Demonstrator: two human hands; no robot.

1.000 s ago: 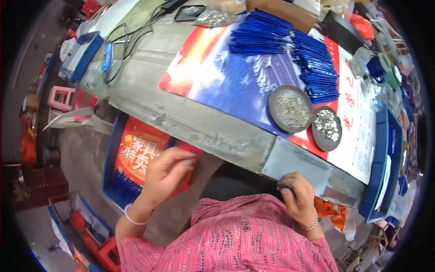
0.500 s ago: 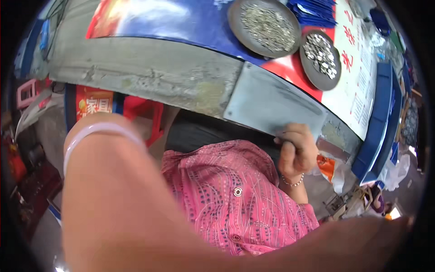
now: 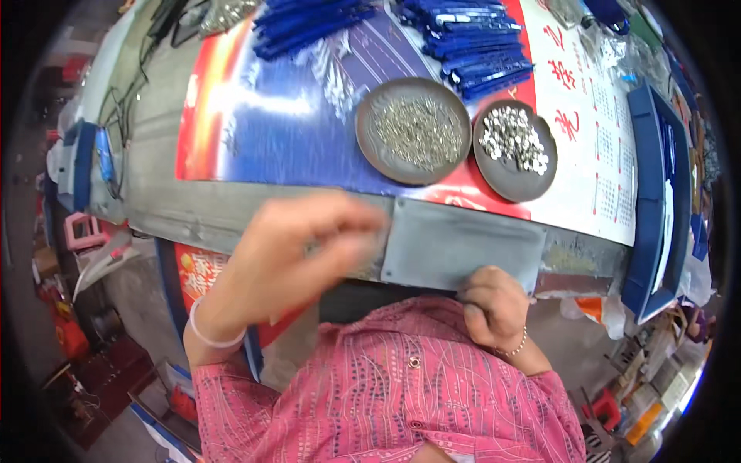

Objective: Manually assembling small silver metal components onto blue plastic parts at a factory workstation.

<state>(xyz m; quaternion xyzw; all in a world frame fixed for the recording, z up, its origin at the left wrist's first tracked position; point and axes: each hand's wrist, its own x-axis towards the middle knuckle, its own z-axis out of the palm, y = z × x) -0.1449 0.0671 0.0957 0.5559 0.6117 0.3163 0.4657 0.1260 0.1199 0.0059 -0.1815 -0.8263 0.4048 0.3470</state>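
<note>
My left hand point(image 3: 312, 239), blurred by motion, hovers over the table's front edge to the left of a flat grey plate point(image 3: 455, 239). Its thumb stands apart from the fingers, and nothing shows between them. At the plate's lower right edge, my right hand point(image 3: 495, 307) is closed with fingers curled; what it may hold is hidden. Beyond the plate, a dark round dish point(image 3: 372, 160) carries many thin metal pieces point(image 3: 417, 133). To its right, a smaller dark dish point(image 3: 515, 186) contains small shiny metal pieces point(image 3: 513, 139).
Stacks of glossy dark blue strips point(image 3: 478, 46) and more blue strips point(image 3: 305, 27) lie at the back. A printed poster sheet point(image 3: 262, 147) covers much of the table. A blue tray point(image 3: 647, 201) stands at the right, and a pink stool point(image 3: 81, 231) at the left.
My left hand has come from close below the camera out to the table edge beside the plate. My right hand stays closed at the plate. The view has shifted, showing more of the table's back.
</note>
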